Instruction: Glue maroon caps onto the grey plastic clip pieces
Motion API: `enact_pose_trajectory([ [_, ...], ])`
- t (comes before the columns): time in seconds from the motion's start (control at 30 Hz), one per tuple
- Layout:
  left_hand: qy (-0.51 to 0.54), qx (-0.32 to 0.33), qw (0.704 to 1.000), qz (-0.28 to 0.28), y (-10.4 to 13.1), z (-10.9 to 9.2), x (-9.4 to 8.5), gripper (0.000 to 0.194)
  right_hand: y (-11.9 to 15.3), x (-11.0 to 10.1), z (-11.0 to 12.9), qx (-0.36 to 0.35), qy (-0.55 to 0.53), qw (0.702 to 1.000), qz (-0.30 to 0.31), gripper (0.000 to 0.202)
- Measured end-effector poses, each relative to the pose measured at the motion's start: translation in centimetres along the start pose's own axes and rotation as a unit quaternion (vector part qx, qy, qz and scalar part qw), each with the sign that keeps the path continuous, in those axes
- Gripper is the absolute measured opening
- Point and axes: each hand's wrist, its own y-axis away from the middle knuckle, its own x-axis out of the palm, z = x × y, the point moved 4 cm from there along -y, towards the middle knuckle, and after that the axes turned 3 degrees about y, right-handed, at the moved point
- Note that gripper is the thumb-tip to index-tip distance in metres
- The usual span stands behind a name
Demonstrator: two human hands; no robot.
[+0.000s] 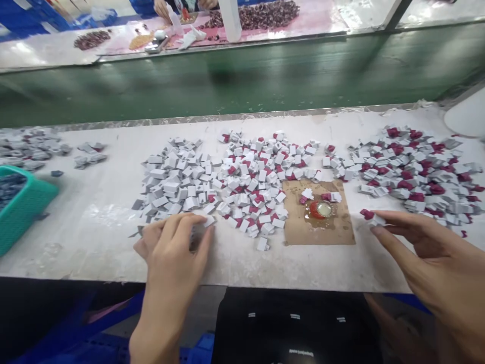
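My left hand [174,245] is at the near edge of a pile of plain grey-white plastic parts [172,184]. Its thumb and forefinger are closed on a small grey plastic part [209,221]. On the right, my right hand [420,245] pinches a grey and maroon plastic part [373,218] just above the table. Between the hands lies a wet cardboard square [320,235] bearing a small red-rimmed round dish [321,209] and two more grey and maroon parts. Beside the plain pile is a heap of parts with maroon pieces [253,177].
Another heap of grey and maroon parts [413,172] spreads at the right. A green basket [34,202] with dark pieces stands at the left, near more grey parts [34,146]. Beyond the green belt [212,91], another person's hands are at a table.
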Motion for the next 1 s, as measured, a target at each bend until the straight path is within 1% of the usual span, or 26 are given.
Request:
enact_pose_trajectory([
  [0.07, -0.014, 0.021, 1.0, -0.015, 0.0, -0.4, 0.0, 0.015, 0.1, 0.4, 1.2, -0.003, -0.042, 0.999, -0.006, 0.025],
  [0.13, -0.015, 0.044, 0.998, -0.032, -0.1, -1.3, -0.2, 0.016, 0.1, 1.0, 2.7, -0.05, -0.071, 0.996, 0.014, 0.017],
  [0.23, 0.014, 0.061, 0.997, -0.053, -0.3, -3.0, -0.7, 0.011, -0.2, 2.0, 4.4, -0.124, -0.077, 0.988, 0.05, 0.02],
  [0.3, 0.053, 0.035, 0.996, -0.055, -0.2, -4.0, -0.9, 0.006, -0.5, 2.6, 5.0, -0.148, -0.062, 0.985, 0.062, 0.022],
  [0.4, 0.157, -0.048, 0.986, -0.031, 0.2, -4.8, -0.6, 0.009, -0.7, 3.2, 5.3, -0.161, -0.035, 0.984, 0.073, 0.02],
  [0.47, 0.246, -0.088, 0.965, -0.007, 0.6, -5.3, -0.2, 0.015, -0.8, 3.4, 5.3, -0.161, -0.028, 0.984, 0.075, 0.02],
  [0.53, 0.325, -0.096, 0.941, 0.026, 0.6, -6.1, 0.2, 0.018, -0.7, 3.4, 5.3, -0.159, -0.03, 0.984, 0.075, 0.02],
  [0.6, 0.38, -0.095, 0.918, 0.059, 0.5, -7.2, 0.4, 0.015, -0.7, 3.4, 5.3, -0.157, -0.033, 0.984, 0.071, 0.021],
  [0.7, 0.441, -0.098, 0.887, 0.09, -0.2, -9.2, 0.8, 0.01, -0.8, 3.4, 5.3, -0.148, -0.035, 0.986, 0.073, 0.019],
  [0.8, 0.491, -0.097, 0.858, 0.116, -1.0, -11.1, 1.8, 0.013, -1.0, 3.5, 5.5, -0.139, -0.037, 0.987, 0.077, 0.018],
  [0.9, 0.531, -0.094, 0.832, 0.13, -1.8, -12.6, 2.7, 0.016, -1.1, 3.6, 5.7, -0.129, -0.048, 0.987, 0.08, 0.018],
  [1.0, 0.565, -0.094, 0.806, 0.147, -2.4, -13.8, 3.4, 0.015, -1.0, 3.4, 5.7, -0.091, -0.093, 0.988, 0.078, 0.019],
])
